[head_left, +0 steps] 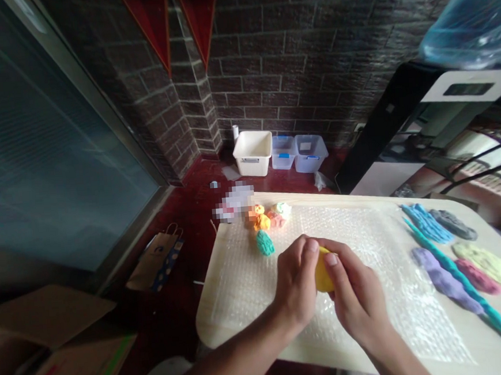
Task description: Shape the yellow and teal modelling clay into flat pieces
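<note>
A lump of yellow modelling clay [323, 273] is gripped between both my hands above the table. My left hand [295, 276] wraps its left side with the thumb on top. My right hand [354, 280] closes round the other side, its thumb pressing the clay. Beyond them lie small clay lumps: a green one [264, 242], orange ones [262, 222], a pink one [275, 219] and a pale one [282, 209]. Over to the right are a long teal roll [451, 267], a purple strip [446, 280], and blue [427, 223], grey [453, 224], red [478, 276] and yellow-green [486, 262] pieces.
Bubble wrap [250, 294] covers much of the pale wooden table [333, 359]. A white bin [253, 154] and two clear plastic boxes [311, 152] stand on the floor by the brick wall. At left are a paper bag [154, 256] and an open cardboard box [69, 363].
</note>
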Demonstrator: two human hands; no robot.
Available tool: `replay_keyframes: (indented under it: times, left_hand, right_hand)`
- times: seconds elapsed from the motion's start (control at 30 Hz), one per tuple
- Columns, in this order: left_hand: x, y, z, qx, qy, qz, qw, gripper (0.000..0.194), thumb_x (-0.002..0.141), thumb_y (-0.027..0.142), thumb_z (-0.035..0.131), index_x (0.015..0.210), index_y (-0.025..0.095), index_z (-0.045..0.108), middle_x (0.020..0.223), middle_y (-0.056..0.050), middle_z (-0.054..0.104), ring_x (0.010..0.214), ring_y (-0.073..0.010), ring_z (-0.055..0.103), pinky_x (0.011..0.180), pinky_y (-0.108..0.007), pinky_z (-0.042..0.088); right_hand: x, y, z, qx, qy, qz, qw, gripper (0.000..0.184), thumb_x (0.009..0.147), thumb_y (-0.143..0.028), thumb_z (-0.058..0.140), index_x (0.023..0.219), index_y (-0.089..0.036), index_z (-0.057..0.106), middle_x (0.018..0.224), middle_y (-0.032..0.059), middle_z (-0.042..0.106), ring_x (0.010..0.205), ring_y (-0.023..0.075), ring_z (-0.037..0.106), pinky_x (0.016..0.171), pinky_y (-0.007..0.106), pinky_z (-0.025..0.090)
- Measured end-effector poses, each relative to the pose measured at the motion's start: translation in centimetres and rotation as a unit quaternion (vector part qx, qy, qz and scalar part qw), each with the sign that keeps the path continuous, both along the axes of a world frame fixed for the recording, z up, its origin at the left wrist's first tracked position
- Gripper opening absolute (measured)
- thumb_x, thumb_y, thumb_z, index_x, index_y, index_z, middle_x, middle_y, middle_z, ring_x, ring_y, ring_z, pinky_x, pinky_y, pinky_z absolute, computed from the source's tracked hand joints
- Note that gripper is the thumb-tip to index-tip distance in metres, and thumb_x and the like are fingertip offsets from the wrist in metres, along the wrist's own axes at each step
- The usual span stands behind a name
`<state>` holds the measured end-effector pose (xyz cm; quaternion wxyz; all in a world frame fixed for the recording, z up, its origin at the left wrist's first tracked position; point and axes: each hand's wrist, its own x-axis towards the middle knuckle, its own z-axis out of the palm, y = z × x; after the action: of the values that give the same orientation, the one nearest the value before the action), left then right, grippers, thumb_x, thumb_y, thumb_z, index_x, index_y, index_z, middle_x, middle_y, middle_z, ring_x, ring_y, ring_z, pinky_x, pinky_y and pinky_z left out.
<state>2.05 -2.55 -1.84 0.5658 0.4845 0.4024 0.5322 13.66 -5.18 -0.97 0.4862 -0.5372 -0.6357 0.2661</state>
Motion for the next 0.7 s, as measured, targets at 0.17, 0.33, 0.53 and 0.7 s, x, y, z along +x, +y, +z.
replay_keyframes:
  times: [0.17,0.33,0.53,0.7]
  left_hand:
    - [-0.16,0.29,-0.08,0.061,0.036,-0.007,0.997,0.042,0.108,0.050,0.047,0.078,0.021,0.052,0.072,0.001,0.056,0.068,-0.0139,0.052,0.065,-0.028,0.041]
    - [-0.57,0.32,-0.09,0.017,0.052,-0.023,0.998,0.047,0.108,0.058,0.043,0.081,0.022,0.054,0.068,0.001,0.054,0.064,-0.0139,0.052,0.058,-0.028,0.037]
    - [-0.34,0.21,-0.17,0.063,0.076,0.002,0.995,0.039,0.111,0.049,0.040,0.085,0.022,0.054,0.076,0.000,0.058,0.070,-0.0148,0.055,0.067,-0.029,0.045]
    - [-0.48,-0.04,0.07,0.072,0.082,-0.007,0.994,0.039,0.111,0.049,0.040,0.086,0.022,0.054,0.077,0.000,0.060,0.069,-0.0146,0.057,0.068,-0.028,0.045]
  right_hand:
    - [0.27,0.30,0.18,0.034,-0.044,-0.037,0.998,0.038,0.108,-0.046,0.053,0.125,-0.023,0.077,0.102,0.0082,0.084,0.070,0.0199,0.077,0.059,0.027,0.064]
    - [0.58,0.24,-0.06,0.045,-0.070,-0.065,0.994,0.036,0.108,-0.045,0.054,0.124,-0.024,0.078,0.103,0.0080,0.085,0.067,0.0187,0.078,0.054,0.024,0.061]
    - [0.17,0.23,-0.75,0.057,-0.096,-0.096,0.989,0.040,0.109,-0.046,0.050,0.123,-0.021,0.076,0.106,0.0123,0.084,0.079,0.0232,0.082,0.058,0.026,0.063]
    - [0.23,0.06,-0.08,0.042,-0.045,-0.083,0.995,0.038,0.109,-0.046,0.051,0.121,-0.022,0.076,0.105,0.0098,0.083,0.082,0.0231,0.081,0.069,0.030,0.066]
